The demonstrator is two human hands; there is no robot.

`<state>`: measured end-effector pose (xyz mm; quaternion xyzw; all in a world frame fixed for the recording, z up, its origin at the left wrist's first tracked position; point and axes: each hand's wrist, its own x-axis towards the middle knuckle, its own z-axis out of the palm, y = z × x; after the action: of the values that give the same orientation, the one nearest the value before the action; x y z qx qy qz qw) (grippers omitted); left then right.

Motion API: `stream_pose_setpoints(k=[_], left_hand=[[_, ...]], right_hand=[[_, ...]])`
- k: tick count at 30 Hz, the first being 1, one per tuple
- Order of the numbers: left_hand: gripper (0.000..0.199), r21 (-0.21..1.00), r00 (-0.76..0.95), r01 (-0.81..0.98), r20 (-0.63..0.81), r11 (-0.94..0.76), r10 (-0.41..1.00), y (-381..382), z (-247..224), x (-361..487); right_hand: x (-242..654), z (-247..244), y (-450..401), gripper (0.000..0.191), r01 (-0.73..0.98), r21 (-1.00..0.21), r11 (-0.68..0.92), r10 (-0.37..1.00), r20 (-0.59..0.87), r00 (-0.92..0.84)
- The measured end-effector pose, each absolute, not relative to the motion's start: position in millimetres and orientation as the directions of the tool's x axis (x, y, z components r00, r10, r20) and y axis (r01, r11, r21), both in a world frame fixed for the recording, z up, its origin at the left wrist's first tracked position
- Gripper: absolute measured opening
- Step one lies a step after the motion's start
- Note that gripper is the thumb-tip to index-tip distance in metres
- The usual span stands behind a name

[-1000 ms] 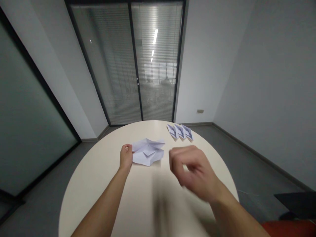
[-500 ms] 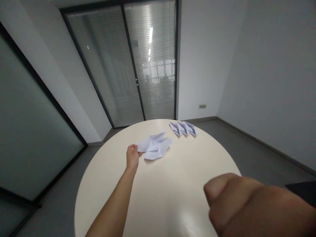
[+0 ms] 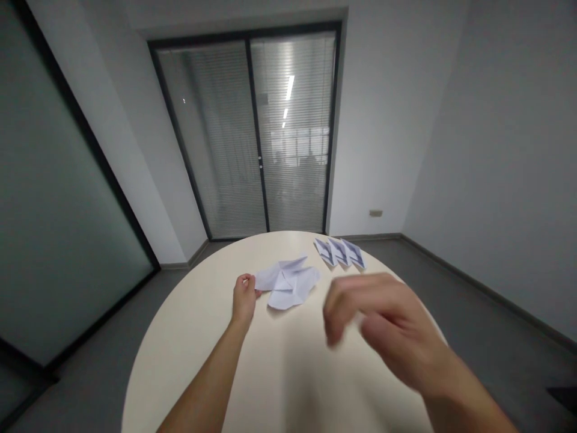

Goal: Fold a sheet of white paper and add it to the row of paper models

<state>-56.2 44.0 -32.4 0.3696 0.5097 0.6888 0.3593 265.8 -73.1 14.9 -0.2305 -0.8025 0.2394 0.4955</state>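
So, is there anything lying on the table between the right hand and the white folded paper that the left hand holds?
Nothing visible: the right hand hovers blurred above bare round cream table; the white folded paper, pinched by the left hand, lies beyond it.

A round, cream-coloured table (image 3: 202, 361) with a smooth, faintly glossy top carries everything here. Its far edge curves toward a glass sliding door, and grey floor shows around it on both sides. Near the middle of the far half lies a partly folded sheet of white paper (image 3: 288, 282), creased into several angled flaps and lying fairly flat. Farther back and to the right, close to the rim, three small folded paper pieces (image 3: 340, 252) sit in a short row, overlapping one another, each white with darker bluish markings.
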Motion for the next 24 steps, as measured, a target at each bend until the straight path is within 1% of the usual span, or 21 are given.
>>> stream_pose_setpoints(k=[1, 2, 3, 4, 5, 6, 8, 9, 11, 12, 14, 16, 18, 21, 24], left_hand=[[0.039, 0.967, -0.463, -0.12, 0.147, -0.225, 0.874, 43.4, -30.8, -55.4], [0.04, 0.967, -0.456, -0.12, 0.149, -0.226, 0.877, 42.6, -29.2, -54.6], [0.04, 0.967, -0.448, -0.121, 0.149, -0.225, 0.882, 41.8, -27.6, -53.9], [0.04, 0.967, -0.44, -0.122, 0.149, -0.223, 0.886, 41.0, -26.1, -53.2], [0.04, 0.968, -0.431, -0.124, 0.148, -0.221, 0.89, 40.3, -24.8, -52.6], [0.041, 0.968, -0.422, -0.128, 0.145, -0.217, 0.895, 39.6, -23.7, -52.0], [0.043, 0.968, -0.399, -0.146, 0.133, -0.206, 0.907, 38.7, -22.5, -50.9], [0.045, 0.967, -0.386, -0.16, 0.126, -0.2, 0.914, 38.3, -22.3, -50.3], [0.047, 0.963, -0.36, -0.196, 0.106, -0.186, 0.927, 37.3, -22.3, -49.4], [0.047, 0.96, -0.354, -0.215, 0.096, -0.181, 0.93, 36.7, -22.1, -49.0], [0.044, 0.955, -0.361, -0.243, 0.072, -0.169, 0.93, 35.2, -21.1, -48.7], [0.038, 0.952, -0.396, -0.264, 0.041, -0.156, 0.917, 33.6, -18.8, -48.8], [0.03, 0.946, -0.434, -0.289, 0.006, -0.145, 0.901, 32.2, -15.5, -49.1], [0.02, 0.935, -0.472, -0.332, -0.05, -0.125, 0.88, 30.5, -9.9, -49.1], [0.012, 0.908, -0.49, -0.399, -0.095, -0.127, 0.867, 29.3, -4.9, -48.5]], right_hand=[[245.8, 47.1, -49.4, 0.032, 0.231, -0.604, 0.763, 0.64, 0.653, -0.405], [226.9, 73.4, -29.4, 0.029, 0.328, -0.584, 0.743, 0.669, 0.643, -0.372], [211.3, 90.8, -12.9, 0.026, 0.415, -0.554, 0.721, 0.688, 0.638, -0.344], [200.1, 98.1, 0.4, 0.023, 0.49, -0.524, 0.696, 0.701, 0.641, -0.311], [193.9, 95.6, 11.1, 0.022, 0.559, -0.504, 0.658, 0.722, 0.633, -0.28], [192.4, 84.9, 19.9, 0.024, 0.619, -0.488, 0.615, 0.747, 0.613, -0.259], [199.0, 50.4, 33.2, 0.033, 0.677, -0.465, 0.571, 0.786, 0.547, -0.287], [204.5, 32.5, 38.1, 0.031, 0.681, -0.476, 0.556, 0.805, 0.513, -0.298], [214.3, 5.5, 45.4, 0.021, 0.668, -0.545, 0.506, 0.848, 0.455, -0.271], [217.5, -2.2, 48.0, 0.02, 0.648, -0.591, 0.48, 0.868, 0.426, -0.254], [220.2, -8.2, 51.3, 0.025, 0.564, -0.709, 0.423, 0.9, 0.4, -0.171], [220.3, -7.9, 52.9, 0.029, 0.413, -0.821, 0.394, 0.917, 0.385, -0.108], [220.3, -6.9, 53.5, 0.033, 0.228, -0.896, 0.381, 0.924, 0.36, -0.13], [222.1, -7.4, 53.2, 0.036, -0.005, -0.939, 0.345, 0.917, 0.338, -0.213], [222.9, -7.1, 50.9, 0.037, -0.13, -0.944, 0.303, 0.915, 0.327, -0.238]])
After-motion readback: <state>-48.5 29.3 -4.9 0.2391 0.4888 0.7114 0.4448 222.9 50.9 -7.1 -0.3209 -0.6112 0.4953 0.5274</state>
